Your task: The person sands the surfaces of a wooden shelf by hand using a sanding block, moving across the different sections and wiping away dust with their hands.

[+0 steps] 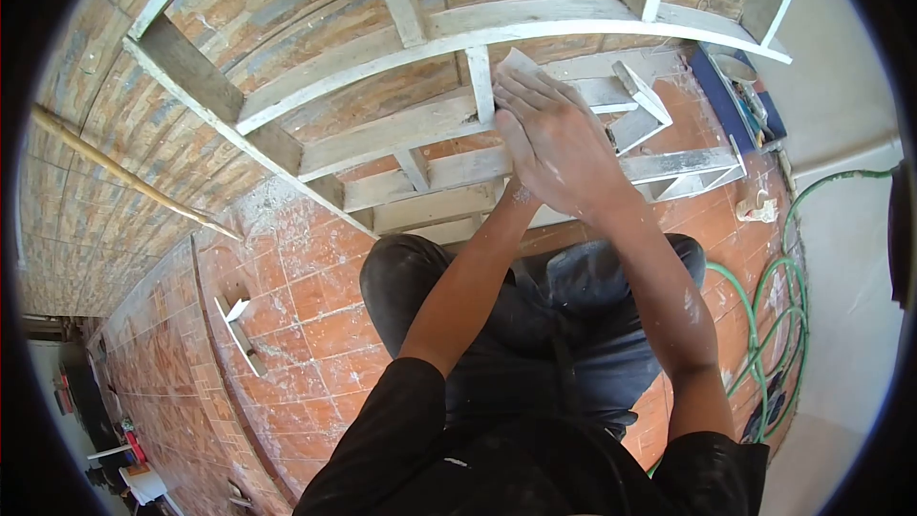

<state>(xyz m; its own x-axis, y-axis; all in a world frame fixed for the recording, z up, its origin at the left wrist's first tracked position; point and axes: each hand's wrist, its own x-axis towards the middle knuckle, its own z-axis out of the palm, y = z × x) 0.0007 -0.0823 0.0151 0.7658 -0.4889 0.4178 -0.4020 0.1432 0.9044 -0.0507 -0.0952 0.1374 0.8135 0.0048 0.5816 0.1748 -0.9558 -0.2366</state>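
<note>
A white-painted wooden frame [382, 55] with several slats and short uprights lies across the space before my knees. My right hand [559, 148], dusted white, is at a short upright [481, 81] of this frame. Its fingers are straight and pressed together. A pale thin sheet [516, 61], perhaps sandpaper, sticks out past the fingertips, apparently held under them. My left forearm reaches up to the same spot, its wrist [522, 193] just below. Most of my left hand is hidden behind the right one, so its fingers do not show clearly.
A blue toolbox [718, 96] with tools stands at the far right. A green hose [755, 325] coils along the right wall. On the dusty tiled floor [320, 325] at left lies a white wooden piece [239, 334]. A wooden pole [134, 169] leans against the stone-clad wall.
</note>
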